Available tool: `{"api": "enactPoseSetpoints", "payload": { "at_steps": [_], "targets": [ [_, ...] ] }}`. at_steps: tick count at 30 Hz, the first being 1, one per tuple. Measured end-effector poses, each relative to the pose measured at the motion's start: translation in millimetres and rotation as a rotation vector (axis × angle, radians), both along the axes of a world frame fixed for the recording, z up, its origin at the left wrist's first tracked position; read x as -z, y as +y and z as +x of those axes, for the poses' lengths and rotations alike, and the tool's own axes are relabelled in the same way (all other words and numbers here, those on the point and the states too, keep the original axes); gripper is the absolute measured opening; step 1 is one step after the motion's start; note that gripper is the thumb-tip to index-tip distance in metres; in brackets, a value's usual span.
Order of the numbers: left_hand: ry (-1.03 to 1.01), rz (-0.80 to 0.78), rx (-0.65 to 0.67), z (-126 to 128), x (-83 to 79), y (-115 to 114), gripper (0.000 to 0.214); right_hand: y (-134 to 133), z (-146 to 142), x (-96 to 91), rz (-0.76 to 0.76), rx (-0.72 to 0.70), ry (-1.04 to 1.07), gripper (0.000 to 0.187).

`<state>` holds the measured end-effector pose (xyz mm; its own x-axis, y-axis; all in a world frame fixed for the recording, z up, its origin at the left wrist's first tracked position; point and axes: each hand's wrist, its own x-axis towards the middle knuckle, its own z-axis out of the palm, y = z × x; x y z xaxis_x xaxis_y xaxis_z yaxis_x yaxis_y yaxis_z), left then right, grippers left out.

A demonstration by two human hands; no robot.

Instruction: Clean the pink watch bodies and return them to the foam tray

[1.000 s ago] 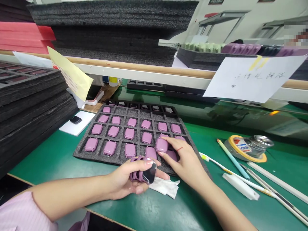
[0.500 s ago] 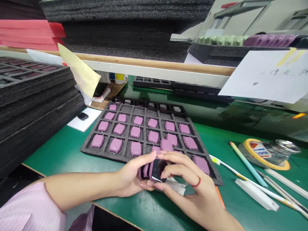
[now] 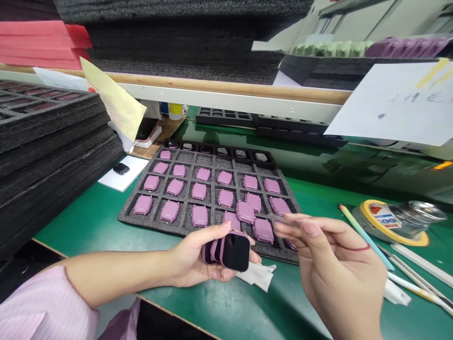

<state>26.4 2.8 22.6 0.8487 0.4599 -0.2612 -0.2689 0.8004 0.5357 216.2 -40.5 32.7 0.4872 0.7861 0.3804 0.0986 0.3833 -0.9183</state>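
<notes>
Clamping a glossy-faced mauve watch (image 3: 235, 252) in left fingers (image 3: 215, 274), right fingers (image 3: 309, 229) pinched together over foam tray (image 3: 123, 216).

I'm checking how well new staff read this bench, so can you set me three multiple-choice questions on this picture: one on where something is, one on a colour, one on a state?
1. Where does the crumpled white wipe lie?
A) On the green bench mat, beside the left hand
B) In a foam tray pocket
C) On the tape roll

2. What colour is the thin band on a finger of the right hand?
A) Blue
B) Red
C) Yellow

3. How does the right hand stand to the pink watch case?
A) Gripping it
B) Held up apart from it
C) Pressing it into the tray

Answers:
1 A: the wipe sits on the green surface right of that hand.
2 B: the band shows red against the finger.
3 B: only the left hand holds the case; the right fingertips are clear of it.
</notes>
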Motion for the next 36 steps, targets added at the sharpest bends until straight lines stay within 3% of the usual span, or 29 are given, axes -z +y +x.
{"api": "enactPoseSetpoints", "payload": {
  "at_steps": [5, 9, 17, 22, 26, 32, 36],
  "targets": [
    [-0.007, 0.0, 0.001, -1, 0.9, 0, 0.05, -1, 0, 1.9, 0.029, -0.046, -0.008, 0.02],
    [-0.012, -0.001, 0.001, -1, 0.8, 0, 0.049, -7, -2, -1.4, 0.081, -0.05, -0.202, 0.002],
    [0.005, -0.006, -0.004, -1, 3.0, 1, 0.048, -14, 5, 3.1, 0.282, -0.009, -0.682, 0.031],
    [-0.002, 0.005, -0.01, -2, 4.2, 1, 0.048, -15, 8, 0.1, 0.338, -0.071, -0.765, 0.04],
    [0.004, -0.014, -0.017, -1, 3.8, 0, 0.045, -18, 9, -5.3, 0.352, -0.195, -0.881, 0.05],
    [0.052, -0.002, -0.021, -1, 0.2, 0, 0.048, -30, 18, -0.2, 0.312, -0.412, -1.028, 0.045],
    [0.079, -0.02, -0.026, -1, -0.8, -1, 0.047, -28, 15, 3.5, 0.33, -0.451, -1.091, 0.047]
  ]
}}
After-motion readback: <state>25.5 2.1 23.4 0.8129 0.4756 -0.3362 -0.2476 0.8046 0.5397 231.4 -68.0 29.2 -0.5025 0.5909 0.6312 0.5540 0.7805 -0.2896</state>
